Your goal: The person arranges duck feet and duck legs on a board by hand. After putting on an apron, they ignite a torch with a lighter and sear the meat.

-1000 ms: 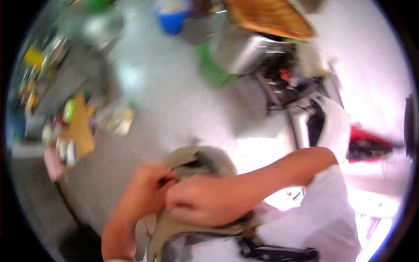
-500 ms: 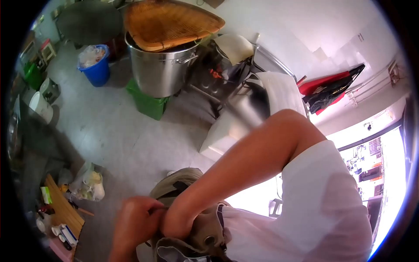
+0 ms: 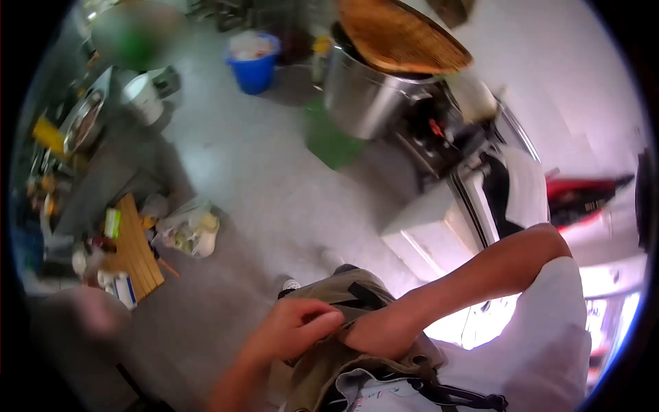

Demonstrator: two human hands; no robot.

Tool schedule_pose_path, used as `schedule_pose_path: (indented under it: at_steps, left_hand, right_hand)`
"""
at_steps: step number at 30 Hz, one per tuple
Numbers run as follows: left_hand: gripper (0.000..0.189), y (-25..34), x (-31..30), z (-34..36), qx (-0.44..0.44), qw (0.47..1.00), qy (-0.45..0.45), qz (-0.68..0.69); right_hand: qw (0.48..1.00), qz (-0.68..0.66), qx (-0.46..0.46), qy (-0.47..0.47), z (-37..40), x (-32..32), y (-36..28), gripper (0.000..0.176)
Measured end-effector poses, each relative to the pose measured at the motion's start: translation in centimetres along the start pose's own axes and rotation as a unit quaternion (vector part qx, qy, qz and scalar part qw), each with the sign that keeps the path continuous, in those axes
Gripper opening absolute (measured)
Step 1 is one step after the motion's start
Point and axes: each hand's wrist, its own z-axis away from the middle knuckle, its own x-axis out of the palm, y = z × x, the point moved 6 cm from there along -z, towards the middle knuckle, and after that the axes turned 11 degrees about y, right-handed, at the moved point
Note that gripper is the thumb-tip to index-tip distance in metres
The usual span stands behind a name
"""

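At my front is a khaki cloth bag (image 3: 309, 391) with metal eyelets and black straps. Its mouth gapes, and printed white cloth (image 3: 388, 395) shows at its lower part. My right hand (image 3: 377, 335) reaches down into the khaki cloth from the right; its fingers are hidden there. My left hand (image 3: 302, 328) is at the bag's upper edge beside it, fingers curled and closed on the cloth as far as I can see. A shoe (image 3: 291, 283) shows on the floor beyond the bag.
A steel pot (image 3: 367, 99) with a woven basket (image 3: 405, 34) on top stands ahead, near a green bin (image 3: 329, 141) and blue bucket (image 3: 254, 72). A white cabinet (image 3: 432, 233) is at right. Left lie a plastic bag (image 3: 195, 230) and wooden board (image 3: 134, 247).
My view has turned left, so the room appears shifted right. Both hands stay together at the khaki bag, and more of its front with the white cloth shows.
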Motion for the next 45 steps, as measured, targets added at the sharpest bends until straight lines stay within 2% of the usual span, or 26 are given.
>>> schedule_pose_path:
  at_steps: [2, 4, 5, 7, 9, 10, 12, 15, 16, 17, 19, 22, 25, 26, 28, 29, 31, 32, 35, 36, 39, 40, 41, 42, 43, 45]
  left_hand:
    - [0.023, -3.6, -0.9, -0.9, 0.016, 0.996, 0.049, 0.067]
    - [0.026, -6.5, 0.0, -2.2, 0.064, 0.992, 0.058, 0.087]
    - [0.028, -6.1, 1.9, -3.0, 0.096, 0.995, 0.021, 0.010]
    - [0.035, -3.7, 6.9, -2.8, 0.176, 0.972, -0.041, -0.151]
    - [0.056, -2.3, 14.9, 1.6, 0.080, 0.922, -0.378, -0.017]
    - [0.062, -4.1, 16.0, 4.2, 0.208, 0.855, -0.459, -0.124]
    - [0.057, -2.3, 20.4, 3.4, 0.113, 0.849, -0.511, -0.074]
    - [0.053, 0.6, 28.7, 1.8, -0.084, 0.834, -0.545, -0.036]
    - [0.052, 1.1, 32.9, 1.3, -0.089, 0.836, -0.539, -0.058]
    - [0.051, 1.5, 37.1, 0.9, -0.095, 0.837, -0.532, -0.080]
    - [0.052, 0.6, 50.0, 0.6, 0.032, 0.837, -0.522, -0.164]
    - [0.061, -3.3, 64.9, 4.5, 0.213, 0.797, -0.497, -0.268]
    - [0.060, -6.3, 74.2, 4.5, 0.133, 0.823, -0.479, -0.275]
    - [0.047, -6.9, 76.2, 4.1, 0.133, 0.835, -0.469, -0.256]
    - [0.033, -8.8, 79.3, 1.8, 0.190, 0.780, -0.429, -0.415]
    - [0.027, -9.8, 81.4, 0.5, 0.221, 0.745, -0.406, -0.481]
    - [0.018, -11.7, 85.2, -1.7, 0.200, 0.758, -0.359, -0.506]
    - [0.014, -12.6, 87.1, -2.5, 0.188, 0.764, -0.334, -0.518]
    - [0.017, -14.6, 95.9, -3.8, 0.243, 0.703, -0.351, -0.568]
    - [0.021, -15.5, 99.7, -4.0, 0.245, 0.678, -0.334, -0.608]
    - [0.022, -23.9, 108.3, -11.0, 0.225, 0.712, -0.343, -0.570]
    - [0.026, -29.0, 108.6, -16.0, 0.185, 0.698, -0.350, -0.597]
    - [0.028, -28.4, 109.2, -16.7, 0.123, 0.707, -0.330, -0.613]
    - [0.029, -27.6, 112.1, -17.2, 0.073, 0.721, -0.306, -0.617]
    - [0.031, -26.6, 114.7, -18.1, 0.028, 0.734, -0.282, -0.617]
    - [0.032, -24.0, 116.8, -23.0, 0.199, 0.652, -0.329, -0.653]
  right_hand:
    - [0.999, -0.012, 0.046, -0.013, 1.0, -0.5, -1.7, 0.028]
    - [0.995, 0.006, 0.016, 0.099, 3.2, -1.8, -4.3, 0.025]
    - [0.988, 0.023, 0.007, 0.150, 4.8, -2.0, -5.2, 0.024]
    - [0.941, -0.116, 0.017, 0.316, 10.0, -1.0, -5.8, 0.022]
    - [0.849, -0.200, 0.012, 0.489, 15.6, 2.1, -5.7, 0.021]
    - [0.787, -0.223, 0.011, 0.575, 17.9, 5.0, -4.8, 0.020]
    - [0.632, -0.317, -0.008, 0.708, 22.8, 12.2, -1.1, 0.020]
    - [0.420, -0.189, -0.016, 0.887, 30.1, 23.1, 4.4, 0.019]
    - [0.366, -0.014, 0.067, 0.928, 32.4, 26.9, 5.7, 0.021]
    - [0.322, -0.080, 0.082, 0.940, 33.9, 30.7, 7.5, 0.022]
    - [0.245, -0.205, 0.100, 0.942, 36.9, 38.6, 10.6, 0.024]
    - [0.092, -0.362, -0.023, 0.927, 39.1, 50.0, 13.3, 0.026]
    - [0.066, -0.190, 0.153, 0.967, 44.2, 58.1, 15.0, 0.026]
    - [0.042, -0.213, 0.187, 0.958, 45.4, 60.6, 16.8, 0.027]
    - [0.001, -0.263, 0.251, 0.932, 47.8, 65.7, 21.6, 0.030]
    - [-0.009, -0.252, 0.267, 0.930, 49.4, 68.3, 24.2, 0.031]
    - [-0.029, -0.233, 0.298, 0.925, 52.9, 73.1, 28.8, 0.033]
    - [0.003, -0.246, 0.296, 0.923, 54.8, 75.2, 30.8, 0.033]
    - [0.156, -0.292, 0.336, 0.882, 61.8, 80.5, 36.0, 0.032]
    - [0.180, -0.260, 0.338, 0.887, 64.6, 82.5, 37.4, 0.031]
    - [0.251, -0.336, 0.404, 0.813, 70.1, 90.6, 45.4, 0.033]
    - [0.312, -0.353, 0.421, 0.775, 72.5, 93.2, 46.3, 0.034]
    - [0.368, -0.361, 0.438, 0.737, 75.0, 95.9, 46.7, 0.035]
    - [0.389, -0.398, 0.488, 0.673, 75.6, 99.9, 49.7, 0.036]
    - [0.355, -0.385, 0.480, 0.704, 79.1, 102.7, 48.8, 0.037]
    - [0.335, -0.430, 0.494, 0.677, 80.6, 110.8, 51.8, 0.040]
